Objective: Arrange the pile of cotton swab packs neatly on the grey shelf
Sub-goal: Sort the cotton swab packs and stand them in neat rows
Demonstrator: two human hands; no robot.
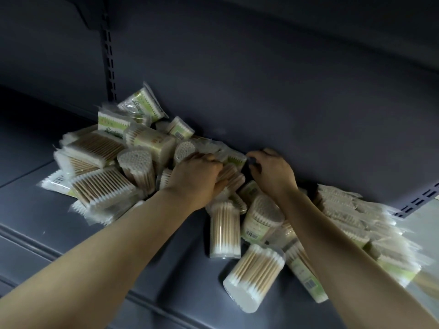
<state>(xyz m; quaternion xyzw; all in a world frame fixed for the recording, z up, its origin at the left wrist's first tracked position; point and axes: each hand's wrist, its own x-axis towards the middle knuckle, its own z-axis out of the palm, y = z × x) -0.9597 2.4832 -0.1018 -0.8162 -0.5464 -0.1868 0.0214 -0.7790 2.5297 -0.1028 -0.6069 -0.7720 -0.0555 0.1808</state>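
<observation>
Grey metal shelf [166, 252] is carrying a loose pile of cotton swab packs [133, 162] against the dark back panel [261, 91]; a slotted upright [109, 67] is running up the panel at left. Both hands are reaching into the pile's middle near the panel. Left hand [197, 176] is curling its fingers around a small bundle of wooden-stick swabs [231, 176]. Right hand [273, 172] is bending its fingers down into the packs; what it is gripping cannot be told. Round tubs [254, 276] are lying tipped near the front edge.
</observation>
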